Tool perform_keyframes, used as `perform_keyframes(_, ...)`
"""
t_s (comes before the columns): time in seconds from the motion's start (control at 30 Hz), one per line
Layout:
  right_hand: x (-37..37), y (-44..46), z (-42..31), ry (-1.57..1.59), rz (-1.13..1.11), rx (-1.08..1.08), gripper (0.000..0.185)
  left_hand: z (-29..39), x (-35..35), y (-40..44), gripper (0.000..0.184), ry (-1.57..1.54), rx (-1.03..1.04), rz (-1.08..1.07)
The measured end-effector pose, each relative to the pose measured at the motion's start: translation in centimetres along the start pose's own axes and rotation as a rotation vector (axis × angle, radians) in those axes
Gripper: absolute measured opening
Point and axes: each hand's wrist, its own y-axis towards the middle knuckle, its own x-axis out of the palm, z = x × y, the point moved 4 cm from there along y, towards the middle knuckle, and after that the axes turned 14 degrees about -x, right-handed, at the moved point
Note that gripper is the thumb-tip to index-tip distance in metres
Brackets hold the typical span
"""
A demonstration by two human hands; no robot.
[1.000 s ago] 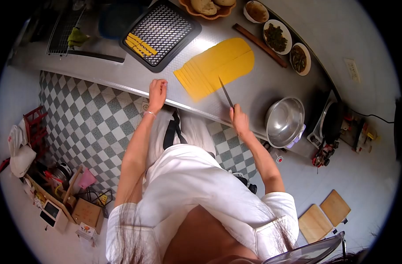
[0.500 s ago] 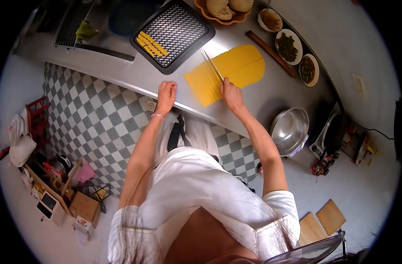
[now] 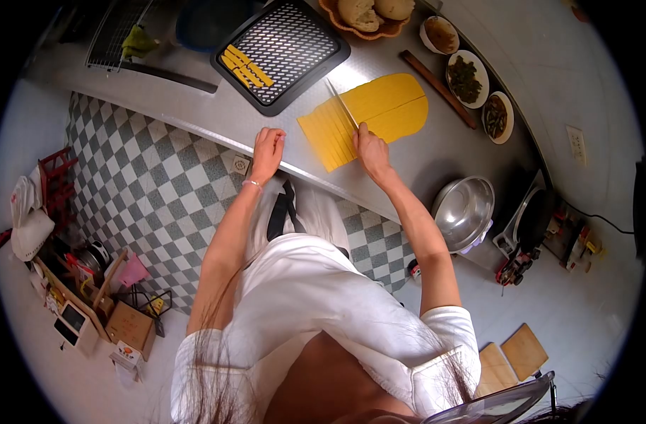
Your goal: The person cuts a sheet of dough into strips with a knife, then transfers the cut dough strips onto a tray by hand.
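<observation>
A flat yellow dough sheet (image 3: pixel 390 106), rounded at its far right end, lies on the metal counter. Its left part is cut into narrow parallel strips (image 3: pixel 328 134), still side by side. My right hand (image 3: pixel 372 150) is closed around the handle of a knife (image 3: pixel 343 103), whose blade lies across the sheet where strips meet the uncut part. My left hand (image 3: pixel 268 150) rests at the counter's front edge with fingers curled in, left of the dough and apart from it. Several yellow strips (image 3: pixel 245 67) lie on a dark perforated tray (image 3: pixel 295 53) beyond.
A wooden rolling pin (image 3: pixel 437 88) lies behind the dough. Along the wall stand bowls of food (image 3: pixel 467 79) and a basket (image 3: pixel 330 8) of buns. A metal bowl (image 3: pixel 464 212) sits right of my forearm, near a black pan (image 3: pixel 533 219). The counter edge (image 3: pixel 323 182) runs before me.
The view has shifted slightly. My right hand still holds the knife across the dough, almost in the same spot. My left hand stays curled at the counter edge.
</observation>
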Motion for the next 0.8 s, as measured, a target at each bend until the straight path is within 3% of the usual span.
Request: perform_keyframes(0.8, 0.14, 0.18, 0.06, -0.038, 0.024, -0.028, 0.021, 0.22, -0.07, 0.05, 0.009, 0.012, -0.005, 0.003)
